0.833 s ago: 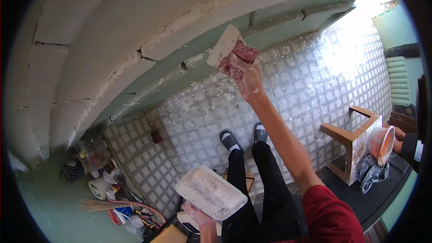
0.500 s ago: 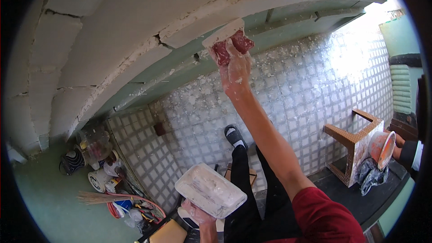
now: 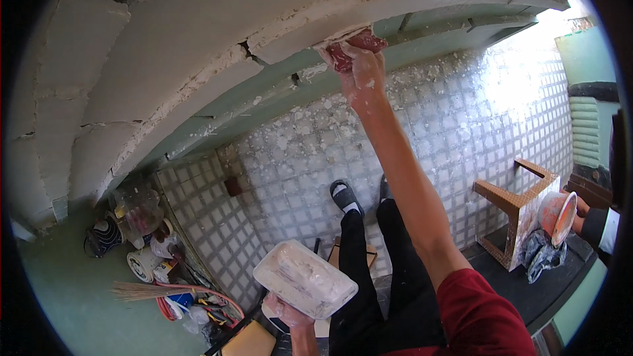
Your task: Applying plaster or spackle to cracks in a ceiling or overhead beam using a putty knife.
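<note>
My right hand [image 3: 366, 79] is closed round the red grip of a plaster-smeared scraper [image 3: 339, 59]. Its wide blade, now seen nearly edge-on, meets the lower edge of a pale plastered band [image 3: 310, 21]. Broken joints and rough plaster run along that band. Low down, my left hand [image 3: 290, 311] grips the near left side of a white plastic tub [image 3: 275, 290]. Inside the tub lies a mound of wet whitish plaster [image 3: 306, 275]. The fingers under the tub are hidden.
A patterned stool [image 3: 521, 214] stands at the right, by an orange-stained bowl [image 3: 558, 219] and a crumpled dark plastic bag [image 3: 542, 254]. Another person's arm [image 3: 597, 224] shows there. Buckets, a broom [image 3: 138, 291] and hoses crowd the lower left. Plaster spatters the tiled floor [image 3: 409, 138].
My right hand has moved right and slightly up with the scraper, whose blade face has turned against the band's edge. My left hand and the tub have barely moved.
</note>
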A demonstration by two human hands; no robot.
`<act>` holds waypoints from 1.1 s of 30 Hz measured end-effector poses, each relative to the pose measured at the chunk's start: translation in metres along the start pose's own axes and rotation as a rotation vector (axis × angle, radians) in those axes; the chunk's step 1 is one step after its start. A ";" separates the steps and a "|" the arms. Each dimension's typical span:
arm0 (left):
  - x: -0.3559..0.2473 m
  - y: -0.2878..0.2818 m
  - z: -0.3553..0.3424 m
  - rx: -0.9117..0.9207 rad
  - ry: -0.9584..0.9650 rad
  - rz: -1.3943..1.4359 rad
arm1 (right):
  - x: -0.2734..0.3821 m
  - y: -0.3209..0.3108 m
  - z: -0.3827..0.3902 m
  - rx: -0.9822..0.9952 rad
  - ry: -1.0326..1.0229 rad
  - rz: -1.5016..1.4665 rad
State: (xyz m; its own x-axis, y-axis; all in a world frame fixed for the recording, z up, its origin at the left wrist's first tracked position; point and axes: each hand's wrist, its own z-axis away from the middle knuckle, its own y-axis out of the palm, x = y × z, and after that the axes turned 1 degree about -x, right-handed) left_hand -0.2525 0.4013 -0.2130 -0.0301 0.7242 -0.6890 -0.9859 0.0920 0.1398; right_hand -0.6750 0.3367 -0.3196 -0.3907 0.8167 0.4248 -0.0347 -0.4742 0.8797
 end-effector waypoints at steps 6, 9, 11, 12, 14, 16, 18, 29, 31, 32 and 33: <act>-0.008 0.005 0.000 0.022 -0.050 0.109 | -0.004 0.018 0.027 -0.126 -0.046 0.031; -0.020 0.012 -0.003 0.028 -0.028 0.042 | -0.004 0.017 0.028 -0.057 -0.114 0.058; -0.023 -0.001 -0.010 0.029 -0.026 0.045 | -0.001 0.029 0.033 -0.060 -0.110 0.124; -0.024 -0.006 -0.013 0.030 -0.026 0.052 | 0.000 0.035 0.036 -0.134 -0.094 0.214; -0.027 -0.006 -0.015 0.049 -0.021 0.067 | -0.004 0.041 0.042 -0.212 -0.079 0.305; -0.030 -0.002 -0.017 0.069 -0.019 0.080 | -0.013 0.040 0.046 -0.164 -0.120 0.439; -0.032 0.002 -0.018 0.063 0.000 0.015 | -0.029 0.028 0.048 -0.123 -0.185 0.601; -0.033 -0.006 -0.023 0.071 -0.018 -0.057 | 0.045 -0.042 0.013 -0.185 -0.477 1.138; -0.031 -0.009 -0.025 0.055 -0.009 -0.072 | 0.053 -0.048 -0.006 -0.181 -0.568 1.180; -0.032 -0.005 -0.023 0.043 -0.026 -0.039 | 0.053 -0.049 -0.009 -0.176 -0.656 1.218; -0.032 -0.004 -0.022 0.031 -0.045 -0.007 | 0.041 -0.049 -0.010 -0.253 -0.627 1.198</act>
State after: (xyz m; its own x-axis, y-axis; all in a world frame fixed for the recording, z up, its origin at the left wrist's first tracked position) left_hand -0.2517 0.3625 -0.2071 -0.0149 0.7531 -0.6577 -0.9804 0.1182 0.1575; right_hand -0.6982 0.3905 -0.3477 0.1739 -0.1520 0.9730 -0.1653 -0.9785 -0.1233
